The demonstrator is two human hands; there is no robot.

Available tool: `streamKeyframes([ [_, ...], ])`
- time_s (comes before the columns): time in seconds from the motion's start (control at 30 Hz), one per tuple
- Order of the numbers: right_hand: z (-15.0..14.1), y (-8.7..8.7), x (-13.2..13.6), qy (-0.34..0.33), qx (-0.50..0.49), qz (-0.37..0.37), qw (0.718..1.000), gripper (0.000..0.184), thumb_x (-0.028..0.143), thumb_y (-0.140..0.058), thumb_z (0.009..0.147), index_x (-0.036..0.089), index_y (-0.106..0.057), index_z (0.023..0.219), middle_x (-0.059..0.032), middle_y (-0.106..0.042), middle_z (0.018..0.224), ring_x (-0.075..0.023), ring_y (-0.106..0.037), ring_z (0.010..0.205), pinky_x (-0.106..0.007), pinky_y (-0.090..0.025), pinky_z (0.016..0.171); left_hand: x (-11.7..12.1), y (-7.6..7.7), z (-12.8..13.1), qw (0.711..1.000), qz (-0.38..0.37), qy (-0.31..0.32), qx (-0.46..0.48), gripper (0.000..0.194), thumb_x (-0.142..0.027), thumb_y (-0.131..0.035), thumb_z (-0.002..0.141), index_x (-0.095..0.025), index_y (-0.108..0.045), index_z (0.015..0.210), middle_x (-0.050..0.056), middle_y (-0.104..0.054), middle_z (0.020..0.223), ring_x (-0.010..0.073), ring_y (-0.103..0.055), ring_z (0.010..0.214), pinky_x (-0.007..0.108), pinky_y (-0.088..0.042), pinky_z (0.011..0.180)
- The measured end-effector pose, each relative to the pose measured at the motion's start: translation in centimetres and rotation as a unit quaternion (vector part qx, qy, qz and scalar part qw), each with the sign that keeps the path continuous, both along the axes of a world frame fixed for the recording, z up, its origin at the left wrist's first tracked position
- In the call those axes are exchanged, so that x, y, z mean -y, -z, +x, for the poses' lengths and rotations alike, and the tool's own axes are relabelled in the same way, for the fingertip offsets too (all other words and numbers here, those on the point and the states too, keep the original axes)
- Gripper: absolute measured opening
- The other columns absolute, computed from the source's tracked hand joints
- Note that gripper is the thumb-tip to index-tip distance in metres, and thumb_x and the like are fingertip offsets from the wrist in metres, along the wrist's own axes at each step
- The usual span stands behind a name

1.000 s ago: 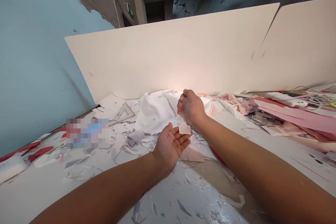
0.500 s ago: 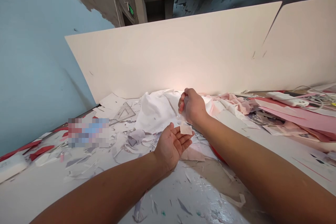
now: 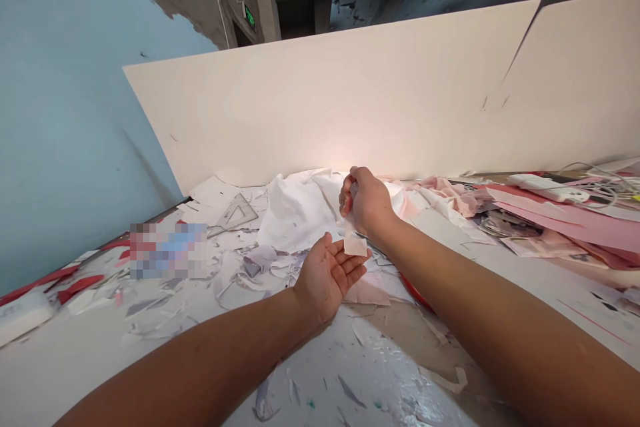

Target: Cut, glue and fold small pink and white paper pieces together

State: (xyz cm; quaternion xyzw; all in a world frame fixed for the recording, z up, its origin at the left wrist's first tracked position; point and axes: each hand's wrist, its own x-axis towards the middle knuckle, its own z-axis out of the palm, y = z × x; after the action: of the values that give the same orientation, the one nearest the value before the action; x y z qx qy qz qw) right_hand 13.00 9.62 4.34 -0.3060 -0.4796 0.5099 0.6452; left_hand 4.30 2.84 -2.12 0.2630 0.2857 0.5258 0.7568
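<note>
My left hand [image 3: 327, 273] is palm up above the table, its fingers stretched out and slightly curled. A small pale pink piece of paper [image 3: 355, 247] overlaps its fingertips; whether it rests on them or hangs just above, I cannot tell. Just above and to the right, my right hand [image 3: 367, 199] is closed, knuckles away from me. Something greyish shows between its curled fingers, mostly hidden, so its kind is unclear. Behind both hands lies a crumpled white cloth or sheet [image 3: 295, 210]. Pink paper [image 3: 369, 289] lies beneath the left fingers.
White scraps [image 3: 260, 260] litter the table. A clear set square [image 3: 237, 212] lies back left, near red scraps [image 3: 80, 288]. At right are stacked pink sheets [image 3: 575, 217] and a white power strip [image 3: 549, 188] with cables. A tall white board [image 3: 320, 107] stands along the back.
Both hands keep nearly the same pose. The small paper piece at the left fingertips has shifted very slightly upward, with the view moving a little too.
</note>
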Motion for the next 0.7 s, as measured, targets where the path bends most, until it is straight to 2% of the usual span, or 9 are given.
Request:
streamKeyframes([
  [0.13,0.1,-0.6,0.3,-0.009,-0.004,-0.017,1.0,0.03,0.035,-0.04,0.073,0.021,-0.039,0.047,0.0049,-0.036,0.031,-0.0094,-0.036,0.029,-0.023,-0.032,0.035,0.0,-0.1,0.1,1.0,0.0,0.004,-0.007,0.037,-0.04,-0.04,0.083,-0.009,-0.055,0.093,0.018,-0.062,0.097,0.0229,-0.059,0.098,0.03,-0.045,0.082],
  [0.23,0.6,-1.6,0.6,-0.023,-0.012,-0.031,0.999,0.027,0.035,-0.04,0.074,0.02,-0.042,0.052,0.004,-0.042,0.038,-0.0088,-0.039,0.032,-0.022,-0.035,0.036,0.1,-0.3,0.1,1.0,0.003,0.003,-0.018,0.041,-0.041,-0.037,0.084,-0.007,-0.055,0.099,0.019,-0.061,0.103,0.0227,-0.058,0.099,0.029,-0.045,0.081],
  [0.4,2.1,-3.1,0.8,-0.114,-0.014,-0.012,0.993,0.01,0.022,-0.05,0.075,0.016,-0.052,0.066,0.0004,-0.055,0.059,-0.0101,-0.055,0.053,-0.024,-0.049,0.057,0.2,-0.2,0.1,1.0,0.005,-0.009,-0.027,0.045,-0.041,-0.036,0.084,-0.006,-0.054,0.104,0.02,-0.061,0.104,0.0222,-0.059,0.098,0.028,-0.045,0.08],
  [0.5,2.8,-3.5,0.9,-0.152,0.006,0.015,0.988,0.013,0.025,-0.056,0.077,0.016,-0.051,0.069,-0.0006,-0.056,0.064,-0.0124,-0.059,0.064,-0.027,-0.051,0.065,0.1,0.0,0.1,1.0,0.006,-0.011,-0.025,0.045,-0.042,-0.038,0.083,-0.006,-0.053,0.105,0.02,-0.061,0.105,0.0223,-0.058,0.099,0.028,-0.045,0.081],
  [0.6,3.1,-3.5,0.9,-0.166,-0.008,0.015,0.986,0.014,0.018,-0.06,0.074,0.018,-0.047,0.069,0.0014,-0.057,0.067,-0.0138,-0.061,0.067,-0.032,-0.052,0.065,0.0,0.1,0.0,1.0,0.006,-0.012,-0.021,0.045,-0.042,-0.038,0.083,-0.006,-0.054,0.105,0.02,-0.06,0.105,0.0224,-0.058,0.099,0.028,-0.044,0.082],
  [0.7,3.3,-3.3,0.9,-0.173,-0.024,0.0,0.985,0.014,0.013,-0.057,0.069,0.018,-0.045,0.067,0.0034,-0.057,0.063,-0.0112,-0.058,0.056,-0.027,-0.051,0.055,0.0,0.1,0.0,1.0,0.006,-0.009,-0.018,0.045,-0.042,-0.037,0.083,-0.006,-0.054,0.105,0.02,-0.061,0.104,0.0223,-0.058,0.099,0.029,-0.044,0.082],
])
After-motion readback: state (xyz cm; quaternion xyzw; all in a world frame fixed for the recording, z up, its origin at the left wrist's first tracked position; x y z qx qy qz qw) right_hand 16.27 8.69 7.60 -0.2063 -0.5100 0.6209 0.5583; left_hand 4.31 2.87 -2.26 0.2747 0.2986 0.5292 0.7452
